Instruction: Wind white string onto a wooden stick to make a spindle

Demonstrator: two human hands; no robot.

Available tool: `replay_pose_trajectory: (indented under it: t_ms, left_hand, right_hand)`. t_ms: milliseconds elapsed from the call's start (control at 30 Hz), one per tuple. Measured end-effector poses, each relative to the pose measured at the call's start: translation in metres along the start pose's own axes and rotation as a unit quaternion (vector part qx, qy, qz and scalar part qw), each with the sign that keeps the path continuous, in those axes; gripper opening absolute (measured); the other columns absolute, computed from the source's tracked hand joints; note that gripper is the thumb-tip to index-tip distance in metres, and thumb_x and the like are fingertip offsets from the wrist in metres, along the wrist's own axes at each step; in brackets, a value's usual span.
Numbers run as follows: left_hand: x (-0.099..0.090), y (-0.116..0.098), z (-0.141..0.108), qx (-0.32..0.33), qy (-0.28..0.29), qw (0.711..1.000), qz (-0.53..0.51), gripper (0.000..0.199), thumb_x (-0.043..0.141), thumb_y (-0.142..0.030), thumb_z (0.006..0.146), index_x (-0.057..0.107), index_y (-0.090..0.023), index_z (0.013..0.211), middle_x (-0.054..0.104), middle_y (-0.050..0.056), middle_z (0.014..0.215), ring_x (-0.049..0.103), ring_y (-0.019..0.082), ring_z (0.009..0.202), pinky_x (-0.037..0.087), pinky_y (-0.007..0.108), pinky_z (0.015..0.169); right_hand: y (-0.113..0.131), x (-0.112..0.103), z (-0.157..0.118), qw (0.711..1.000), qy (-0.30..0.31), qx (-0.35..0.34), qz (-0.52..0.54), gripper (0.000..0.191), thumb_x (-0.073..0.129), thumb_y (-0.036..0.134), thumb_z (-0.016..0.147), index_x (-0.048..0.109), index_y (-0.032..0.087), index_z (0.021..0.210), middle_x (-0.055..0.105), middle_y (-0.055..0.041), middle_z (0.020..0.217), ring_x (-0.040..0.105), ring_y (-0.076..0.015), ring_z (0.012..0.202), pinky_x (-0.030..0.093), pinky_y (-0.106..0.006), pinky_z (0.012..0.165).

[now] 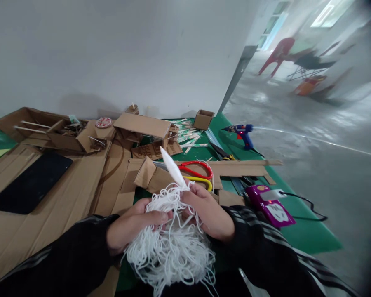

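A large tangled bundle of white string (173, 251) hangs at the bottom centre, close to my body. My left hand (139, 222) is wrapped round its left side, the thumb lying across the strands. On the right, my right hand (205, 208) pinches the top of the bundle near the base of a white tapered piece (172, 167). That piece points up and to the left, its narrow tip free. Strands cover some fingertips of both hands. Just behind the right hand are scissors with red and yellow handles (196, 169), partly hidden by the white piece.
Cardboard sheets (71, 185) and a black tablet (31, 181) lie at left. Cardboard boxes (142, 125) and thin sticks (188, 134) stand along the wall. A blue glue gun (243, 134) and a purple packet (268, 206) are on the green table (309, 235) at right.
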State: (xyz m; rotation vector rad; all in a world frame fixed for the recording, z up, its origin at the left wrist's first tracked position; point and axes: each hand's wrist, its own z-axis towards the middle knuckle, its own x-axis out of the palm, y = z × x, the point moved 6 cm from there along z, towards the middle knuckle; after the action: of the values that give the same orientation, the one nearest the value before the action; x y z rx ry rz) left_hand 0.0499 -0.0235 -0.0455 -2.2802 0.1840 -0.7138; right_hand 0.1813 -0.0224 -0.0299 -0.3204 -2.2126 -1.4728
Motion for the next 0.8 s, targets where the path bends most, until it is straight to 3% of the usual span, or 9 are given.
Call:
replay_pose_trajectory:
  t_ms: [167, 467, 667, 800]
  left_hand:
    - [0.001, -0.004, 0.0, 0.021, 0.022, 0.998, 0.052, 0.015, 0.072, -0.027, 0.067, 0.064, -0.014, 0.065, 0.059, -0.001, 0.057, 0.05, 0.01, 0.051, 0.039, 0.021, 0.05]
    - [0.007, -0.004, -0.006, 0.0, 0.03, 0.996, -0.078, 0.015, 0.073, -0.023, 0.07, 0.067, -0.013, 0.079, 0.066, 0.003, 0.071, 0.061, 0.015, 0.061, 0.05, 0.027, 0.063]
    - [0.014, -0.008, -0.006, 0.015, 0.059, 0.994, -0.093, 0.014, 0.075, -0.024, 0.07, 0.069, -0.011, 0.071, 0.063, 0.002, 0.057, 0.056, 0.011, 0.047, 0.046, 0.021, 0.047]
    - [0.012, -0.005, -0.005, 0.009, 0.074, 0.994, -0.082, 0.017, 0.074, -0.028, 0.072, 0.068, -0.012, 0.073, 0.064, 0.002, 0.06, 0.056, 0.011, 0.048, 0.046, 0.021, 0.048]
  right_hand:
    - [0.0, -0.002, 0.0, 1.0, 0.016, -0.01, -0.001, 0.021, 0.072, 0.03, 0.073, 0.056, 0.02, 0.081, 0.052, 0.0061, 0.058, 0.034, -0.0042, 0.041, 0.027, -0.016, 0.038]
    - [0.002, -0.002, 0.001, 0.999, 0.036, -0.02, -0.01, 0.021, 0.072, 0.03, 0.075, 0.055, 0.02, 0.08, 0.047, 0.0079, 0.054, 0.033, -0.0047, 0.042, 0.027, -0.015, 0.038]
    - [0.001, -0.002, 0.0, 1.0, 0.019, -0.005, 0.007, 0.02, 0.074, 0.027, 0.071, 0.058, 0.019, 0.08, 0.056, 0.0047, 0.06, 0.034, -0.0041, 0.041, 0.026, -0.015, 0.038]
    - [0.0, -0.003, 0.0, 1.0, 0.018, -0.011, 0.021, 0.02, 0.074, 0.03, 0.072, 0.059, 0.019, 0.079, 0.054, 0.0049, 0.058, 0.036, -0.0045, 0.041, 0.029, -0.016, 0.039]
